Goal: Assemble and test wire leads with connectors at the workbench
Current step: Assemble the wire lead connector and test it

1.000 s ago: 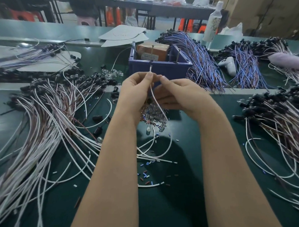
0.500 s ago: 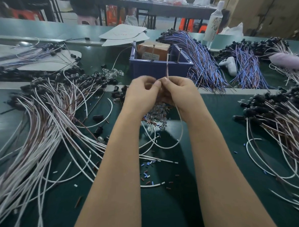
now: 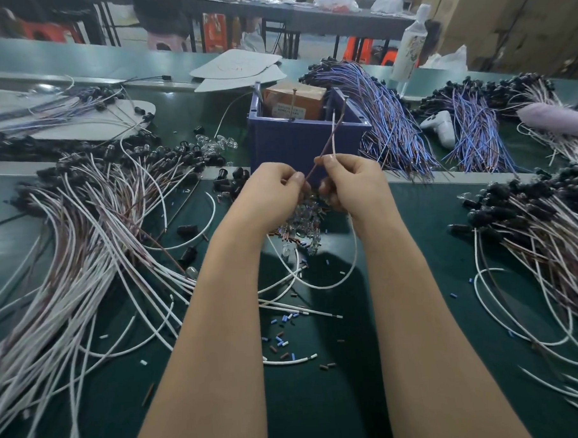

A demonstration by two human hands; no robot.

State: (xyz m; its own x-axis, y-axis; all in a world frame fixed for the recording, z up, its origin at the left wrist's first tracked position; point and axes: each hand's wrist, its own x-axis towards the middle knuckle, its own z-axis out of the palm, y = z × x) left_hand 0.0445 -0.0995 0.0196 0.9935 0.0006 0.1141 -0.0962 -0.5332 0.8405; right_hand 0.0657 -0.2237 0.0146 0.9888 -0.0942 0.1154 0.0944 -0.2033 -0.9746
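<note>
- Since half a second before, the left hand (image 3: 275,194) and the right hand (image 3: 354,186) had drawn slightly apart, and two wire ends stood up between them instead of one.
- At far left, a heap of white and brown leads (image 3: 83,247) lay on the green workbench (image 3: 322,399).
- The left hand pinched the brown wire (image 3: 325,141) in curled fingers; it leaned up to the right, in front of the blue bin (image 3: 287,146).
- The right hand, fingers curled, pinched the white wire (image 3: 333,134): its end stood upright and the rest looped down to the bench.
- At right lay another heap of leads (image 3: 546,237) with black connectors (image 3: 525,195).
</note>
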